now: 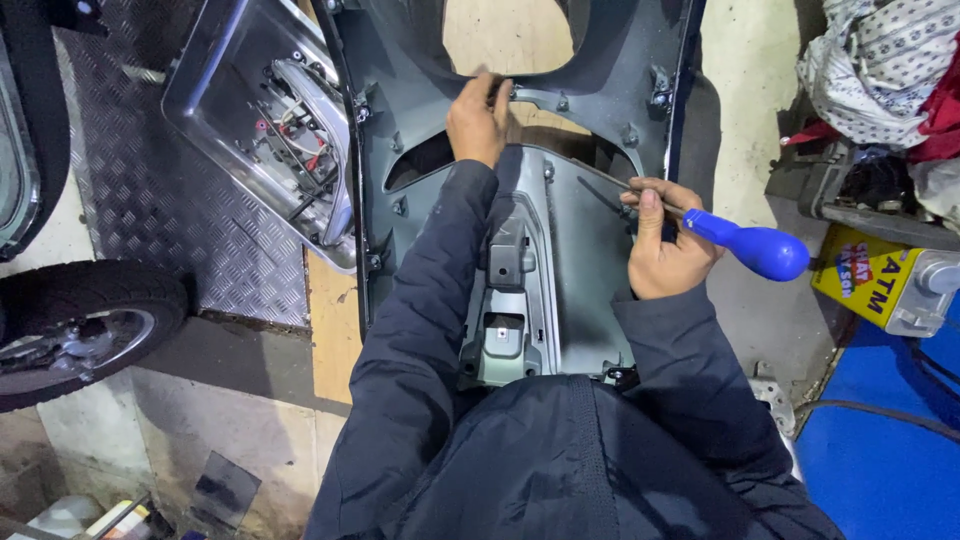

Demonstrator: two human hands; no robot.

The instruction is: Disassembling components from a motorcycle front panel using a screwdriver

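A grey plastic scooter body panel [570, 250] lies inside-up on the floor in front of me. My left hand [478, 120] rests on its upper middle edge, fingers curled against the panel near a mounting hole. My right hand [668, 245] grips a screwdriver with a blue handle [755, 247]; its metal shaft points left toward the panel's right side. Both my arms wear dark jacket sleeves.
A headlight housing with wiring [270, 120] lies at the upper left on a checker-plate mat [150, 200]. A scooter wheel [75, 325] is at the left. A yellow container [870, 275] and a pile of cloth [880, 60] sit at the right, beside a blue mat [880, 460].
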